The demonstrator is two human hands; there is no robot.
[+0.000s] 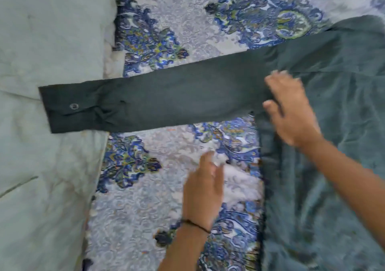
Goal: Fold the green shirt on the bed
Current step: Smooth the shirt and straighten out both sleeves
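The dark green shirt [333, 124] lies flat on the bed, its body filling the right side. One long sleeve [156, 102] stretches straight out to the left, and its buttoned cuff [68, 108] rests on a pale cloth. My right hand [289, 112] lies flat with fingers spread on the shirt where the sleeve joins the body. My left hand [204, 189] hovers open over the bedsheet, just left of the shirt's side edge, holding nothing. Both hands are blurred.
The bedsheet [166, 187] is white-grey with blue paisley patterns. A pale green cloth or blanket [45, 145] covers the whole left side, under the cuff.
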